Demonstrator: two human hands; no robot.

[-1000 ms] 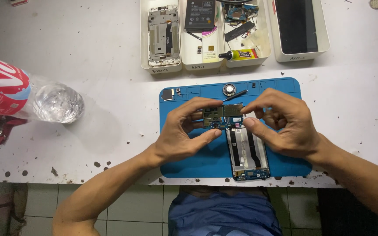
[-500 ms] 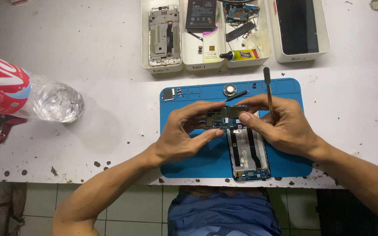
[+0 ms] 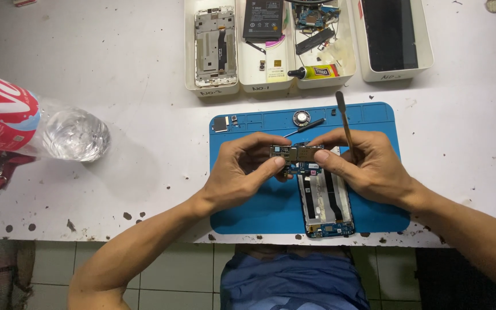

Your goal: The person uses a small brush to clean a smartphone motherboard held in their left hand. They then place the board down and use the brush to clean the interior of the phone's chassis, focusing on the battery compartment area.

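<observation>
We pinch a small circuit board point(image 3: 295, 152) between the thumb and fingers of our left hand point(image 3: 242, 172) and our right hand point(image 3: 368, 169), holding it just above the top end of the opened phone frame point(image 3: 324, 201) on the blue work mat point(image 3: 259, 206), and our fingertips cover both ends of the board. The right hand also clamps a thin metal pry tool point(image 3: 344, 123) upright, its lower end hidden in the fingers. Beyond the mat, four white trays point(image 3: 397, 72) of phone parts are cut off by the top edge, and a plastic bottle point(image 3: 41, 126) lies partly out of view at the left.
</observation>
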